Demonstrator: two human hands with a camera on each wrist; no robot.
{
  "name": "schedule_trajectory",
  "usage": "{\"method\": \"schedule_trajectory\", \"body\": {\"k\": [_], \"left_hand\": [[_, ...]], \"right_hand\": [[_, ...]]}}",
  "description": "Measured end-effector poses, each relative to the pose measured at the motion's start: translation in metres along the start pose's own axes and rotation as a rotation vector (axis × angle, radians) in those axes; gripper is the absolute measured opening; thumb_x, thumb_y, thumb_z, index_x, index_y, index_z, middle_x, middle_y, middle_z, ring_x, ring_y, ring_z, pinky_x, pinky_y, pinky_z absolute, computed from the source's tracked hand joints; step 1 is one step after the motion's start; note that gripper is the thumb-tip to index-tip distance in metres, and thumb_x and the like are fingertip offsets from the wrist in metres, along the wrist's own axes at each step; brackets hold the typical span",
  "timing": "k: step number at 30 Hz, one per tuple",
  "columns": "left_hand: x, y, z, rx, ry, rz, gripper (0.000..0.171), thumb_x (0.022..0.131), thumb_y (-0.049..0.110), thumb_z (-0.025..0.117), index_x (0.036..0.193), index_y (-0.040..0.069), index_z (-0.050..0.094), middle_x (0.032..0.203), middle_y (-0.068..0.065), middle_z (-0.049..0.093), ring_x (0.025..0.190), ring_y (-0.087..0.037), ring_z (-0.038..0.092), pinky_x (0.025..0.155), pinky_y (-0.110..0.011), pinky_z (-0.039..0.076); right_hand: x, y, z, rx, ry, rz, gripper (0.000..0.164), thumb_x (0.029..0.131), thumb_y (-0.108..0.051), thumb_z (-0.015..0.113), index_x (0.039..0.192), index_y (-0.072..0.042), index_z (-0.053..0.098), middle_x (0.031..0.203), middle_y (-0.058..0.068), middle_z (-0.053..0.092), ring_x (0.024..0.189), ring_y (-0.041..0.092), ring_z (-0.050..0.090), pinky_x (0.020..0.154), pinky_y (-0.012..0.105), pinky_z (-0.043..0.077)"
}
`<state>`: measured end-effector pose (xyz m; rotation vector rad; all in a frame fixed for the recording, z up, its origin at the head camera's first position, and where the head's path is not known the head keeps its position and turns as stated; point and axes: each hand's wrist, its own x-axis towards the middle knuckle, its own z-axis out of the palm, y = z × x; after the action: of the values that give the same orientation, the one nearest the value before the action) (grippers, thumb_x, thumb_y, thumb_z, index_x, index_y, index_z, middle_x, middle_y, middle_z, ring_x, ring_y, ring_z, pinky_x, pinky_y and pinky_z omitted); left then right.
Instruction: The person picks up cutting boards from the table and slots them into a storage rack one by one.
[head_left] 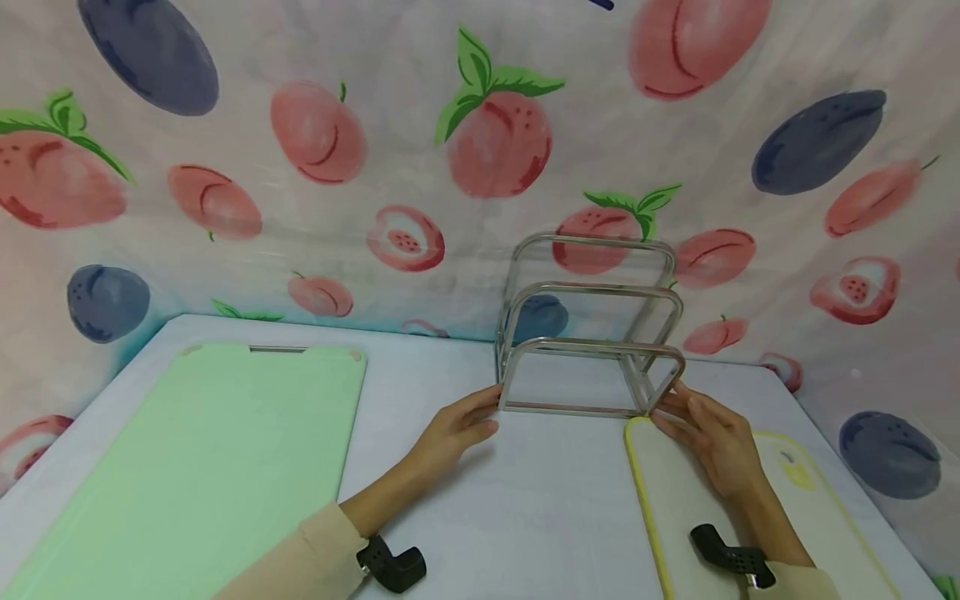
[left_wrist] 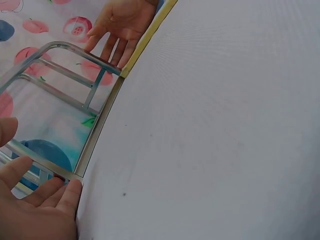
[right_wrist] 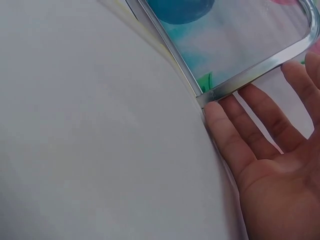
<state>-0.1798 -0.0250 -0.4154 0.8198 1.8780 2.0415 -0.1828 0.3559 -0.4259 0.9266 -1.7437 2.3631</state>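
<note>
Flanking a silver metal rack [head_left: 592,290], right of centre: left hand [head_left: 453,429] and right hand [head_left: 716,442], both unclenched.
The rack stood upright on the worktop [head_left: 540,508], its rear near the fruit-print cloth [head_left: 405,142]; fairly straight fingers touched its lower left and lower right ends, neither hand curled round the metal. Low contact at both ends presumably served to square it without tipping. The green cutting board [head_left: 217,467] lay flat at lower left, the yellow-rimmed cutting board [head_left: 663,500] at lower right, probably parted to leave the middle free. Edges: the yellow rim's upper left corner reached the rack's front right foot, touching or just beside, could not be told; bare worktop ran between rack and green cutting board and down the lower centre; the cloth limited room behind.
</note>
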Motion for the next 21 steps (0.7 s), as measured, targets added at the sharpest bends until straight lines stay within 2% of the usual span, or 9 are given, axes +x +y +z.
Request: {"method": "schedule_trajectory", "body": {"k": [5,12,21], "left_hand": [[0.002,-0.012,-0.004,0.013,0.022,0.003,0.049,0.092,0.012,0.050,0.137,0.006,0.033,0.137,-0.015,0.035,0.124,-0.030,0.033,0.098,-0.041,0.032],[0.003,-0.012,-0.007,0.031,0.029,0.007,0.049,0.092,0.016,0.050,0.136,0.003,0.034,0.133,-0.019,0.039,0.121,-0.032,0.037,0.097,-0.039,0.034],[0.003,-0.008,-0.015,0.036,0.070,-0.070,0.046,0.091,0.021,0.052,0.134,0.010,0.041,0.128,-0.015,0.047,0.118,-0.026,0.042,0.097,-0.041,0.032]], "right_hand": [[0.001,0.001,0.001,0.010,-0.004,0.000,0.035,0.095,0.009,0.021,0.128,0.021,0.022,0.119,0.036,0.044,0.111,0.043,0.044,0.087,0.052,0.036],[0.002,0.003,0.003,0.014,-0.013,-0.007,0.034,0.095,0.009,0.021,0.127,0.022,0.022,0.118,0.036,0.044,0.111,0.042,0.044,0.087,0.052,0.037],[0.004,0.003,0.008,0.010,-0.008,0.003,0.035,0.094,0.010,0.021,0.127,0.021,0.024,0.119,0.034,0.044,0.112,0.041,0.043,0.086,0.053,0.036]]}}
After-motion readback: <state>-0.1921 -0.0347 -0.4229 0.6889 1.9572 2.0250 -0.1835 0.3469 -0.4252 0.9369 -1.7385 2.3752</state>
